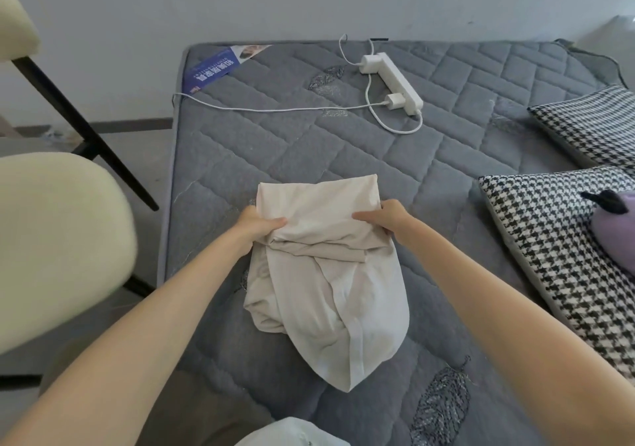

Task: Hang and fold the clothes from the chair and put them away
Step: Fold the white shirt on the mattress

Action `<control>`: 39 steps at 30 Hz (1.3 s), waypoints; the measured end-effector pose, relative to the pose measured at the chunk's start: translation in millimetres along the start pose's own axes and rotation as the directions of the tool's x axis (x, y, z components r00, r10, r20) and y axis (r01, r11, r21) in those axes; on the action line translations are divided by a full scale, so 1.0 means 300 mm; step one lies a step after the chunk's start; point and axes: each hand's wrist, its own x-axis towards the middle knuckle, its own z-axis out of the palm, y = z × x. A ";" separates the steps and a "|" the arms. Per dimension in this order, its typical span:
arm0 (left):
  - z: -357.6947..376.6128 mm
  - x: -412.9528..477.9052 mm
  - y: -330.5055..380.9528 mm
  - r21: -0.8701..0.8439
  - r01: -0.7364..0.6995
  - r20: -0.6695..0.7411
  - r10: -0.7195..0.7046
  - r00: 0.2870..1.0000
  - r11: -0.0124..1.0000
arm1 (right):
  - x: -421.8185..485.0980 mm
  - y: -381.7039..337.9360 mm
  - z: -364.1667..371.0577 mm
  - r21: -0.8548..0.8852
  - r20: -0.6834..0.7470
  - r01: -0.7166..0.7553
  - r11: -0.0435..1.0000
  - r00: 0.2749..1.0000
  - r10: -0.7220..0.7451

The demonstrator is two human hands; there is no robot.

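A cream garment (330,284) lies on a grey quilted mattress (446,177), and both hands hold it at its middle. The left grip (256,225) is closed on the garment's left edge, with the thumb on top of the cloth and the fingers curled under it. The right grip (388,217) pinches the right edge the same way, thumb pointing inward across the fabric. Between the two grips runs a bunched cross fold. Beyond the grips the garment's far part lies smooth and flat on the mattress. On the near side of the grips the rest of the cloth spreads in loose wrinkles and narrows to a rounded point close to the person. What kind of garment it is cannot be told. To the left of the left grip, off the mattress, stands a cream chair (58,239) with black legs. Well beyond both grips a white power strip (395,83) lies on the mattress with a white charger cable (275,109) running from it. To the right of the right grip rest two houndstooth pillows (536,239), the nearer one carrying a purple object (618,232).
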 end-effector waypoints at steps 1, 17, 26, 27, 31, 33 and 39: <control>-0.001 -0.014 0.003 0.041 -0.037 -0.038 0.039 0.999 0.998 | -0.009 0.000 -0.006 -0.013 -0.031 0.033 0.999 0.999 -0.034; 0.059 -0.435 -0.173 0.603 -0.778 0.579 0.575 0.578 0.175 | -0.518 0.254 -0.062 -0.292 0.244 0.621 0.728 0.784 -0.571; 0.195 -0.520 -0.307 0.613 -0.776 0.747 0.427 0.510 -0.146 | -0.595 0.411 0.023 -0.556 0.309 0.716 0.422 0.650 -0.695; 0.202 -0.518 -0.317 0.616 -0.770 0.749 0.425 0.509 -0.164 | -0.592 0.403 0.033 -0.587 0.333 0.724 0.363 0.624 -0.707; 0.200 -0.505 -0.342 0.659 -0.738 0.715 0.426 0.554 -0.145 | -0.563 0.353 0.058 -0.713 0.423 0.688 0.134 0.574 -0.701; 0.198 -0.505 -0.350 0.677 -0.728 0.696 0.409 0.590 -0.103 | -0.540 0.330 0.065 -0.752 0.439 0.653 0.088 0.596 -0.672; 0.195 -0.511 -0.391 0.693 -0.718 0.633 0.417 0.652 0.069 | -0.513 0.278 0.087 -0.772 0.540 0.635 -0.003 0.653 -0.531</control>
